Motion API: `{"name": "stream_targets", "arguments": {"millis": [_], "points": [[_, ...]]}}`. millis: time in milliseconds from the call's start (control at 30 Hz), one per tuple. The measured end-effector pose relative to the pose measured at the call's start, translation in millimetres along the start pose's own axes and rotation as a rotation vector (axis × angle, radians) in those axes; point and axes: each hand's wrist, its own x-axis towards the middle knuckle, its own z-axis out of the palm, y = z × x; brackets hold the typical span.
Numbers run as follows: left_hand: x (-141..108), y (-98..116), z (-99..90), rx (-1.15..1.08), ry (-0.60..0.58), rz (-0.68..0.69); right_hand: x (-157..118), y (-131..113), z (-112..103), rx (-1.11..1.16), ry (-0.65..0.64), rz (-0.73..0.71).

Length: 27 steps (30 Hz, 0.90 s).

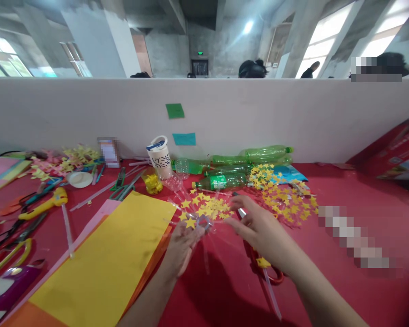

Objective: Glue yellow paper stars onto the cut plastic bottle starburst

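My left hand (182,245) is closed on a clear plastic bottle piece (204,222), its round neck toward me and its thin cut strips fanned outward. Yellow paper stars (209,206) show among the strips; which are attached I cannot tell. To the right of the piece, my right hand (259,227) hovers with its fingers apart and nothing visible in them. Below that hand lie red-handled scissors (277,278), partly hidden by the arm. A yellow star (263,262) beside them sits at the top of a translucent stick (272,295).
Yellow paper (105,250) covers orange and pink sheets on the left. A yellow glue gun (51,203) lies beyond it. Green bottles (221,181) and a paper cup (161,161) stand or lie behind my hands. More yellow stars (289,200) spread to the right, before a white partition (225,118).
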Motion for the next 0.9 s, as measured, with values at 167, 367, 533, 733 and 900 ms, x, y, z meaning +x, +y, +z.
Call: {"name": "stream_targets", "arguments": {"millis": [167,367,533,733,900], "points": [[-1,-4,-17.4,0.043,0.031,-0.027,11,16,46,0.212,-0.071,0.050],[-2,13,-33.9,0.201,-0.077,-0.157,13,32,68,0.312,-0.072,0.115],[-4,35,-53.2,0.185,-0.102,-0.257,3,45,90,0.348,-0.079,0.157],[-8,52,-58.4,0.163,-0.077,-0.328,-7,47,94,0.281,-0.061,0.158],[-9,55,-50.6,0.301,-0.007,-0.317,-9,39,76,0.215,-0.083,0.154]]}}
